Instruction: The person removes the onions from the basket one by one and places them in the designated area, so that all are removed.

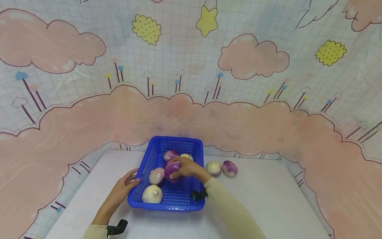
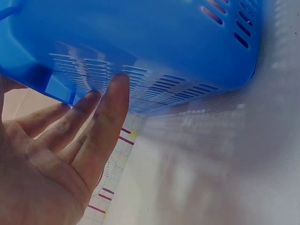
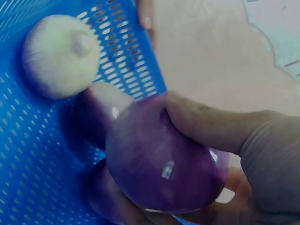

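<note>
A blue plastic basket [image 1: 167, 206] with slotted walls stands on the white table. Inside it my right hand [image 1: 186, 167] grips a glossy purple turnip [image 1: 172, 170], thumb on one side and fingers round the other. The same turnip [image 3: 164, 154] fills the middle of the right wrist view. Around it in the basket lie several more turnips, among them a whitish one [image 1: 152, 194] at the near left corner and a pale one [image 1: 156, 176] behind that. My left hand [image 1: 121, 189] is at the basket's left side, its extended fingers [image 2: 110, 110] against the outer wall.
To the right of the basket, two turnips lie on the table: a whitish one [image 1: 213, 168] and a purple-and-white one [image 1: 229, 168]. A patterned cloth [image 1: 238, 126] with clouds and stars hangs behind the table [image 1: 268, 196].
</note>
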Demonstrator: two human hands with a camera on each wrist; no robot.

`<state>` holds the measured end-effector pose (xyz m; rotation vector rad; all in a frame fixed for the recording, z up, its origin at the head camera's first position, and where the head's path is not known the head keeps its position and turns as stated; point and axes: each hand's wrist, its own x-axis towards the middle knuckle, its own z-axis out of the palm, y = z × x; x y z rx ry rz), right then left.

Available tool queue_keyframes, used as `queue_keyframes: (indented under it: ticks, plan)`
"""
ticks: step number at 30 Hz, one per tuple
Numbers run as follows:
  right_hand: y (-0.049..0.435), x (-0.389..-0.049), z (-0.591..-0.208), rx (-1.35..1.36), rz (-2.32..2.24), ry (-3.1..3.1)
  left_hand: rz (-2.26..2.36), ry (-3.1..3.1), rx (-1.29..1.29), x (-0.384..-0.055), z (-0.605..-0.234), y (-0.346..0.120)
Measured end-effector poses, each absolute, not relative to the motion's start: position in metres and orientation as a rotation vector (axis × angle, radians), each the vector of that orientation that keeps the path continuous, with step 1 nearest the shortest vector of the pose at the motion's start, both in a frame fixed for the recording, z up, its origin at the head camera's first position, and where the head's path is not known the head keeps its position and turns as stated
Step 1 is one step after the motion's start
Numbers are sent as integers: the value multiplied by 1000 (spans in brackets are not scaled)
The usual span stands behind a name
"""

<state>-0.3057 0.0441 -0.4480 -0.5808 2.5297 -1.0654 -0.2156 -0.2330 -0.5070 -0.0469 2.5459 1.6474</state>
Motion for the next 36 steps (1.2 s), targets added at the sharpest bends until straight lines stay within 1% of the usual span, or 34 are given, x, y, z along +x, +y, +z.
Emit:
queue_keyframes:
  ticks: [5, 12, 18, 27, 36]
  plan:
    - [49, -303, -441, -558, -1107, 2617, 1657, 2544, -49, -216, -508, -232]
    - [63, -300, -433, -537, -1285, 2608, 1660, 2539, -45, -217, -509, -232]
    - [75, -299, -430, -546, -1347, 2604, 1674, 2528, -39, -218, -510, -232]
    - [94, -290, -419, -482, -1422, 2625, 1695, 2509, -35, -219, -511, -231]
    - [113, -283, -418, -394, -1484, 2689, 1713, 2491, -36, -219, -512, -233]
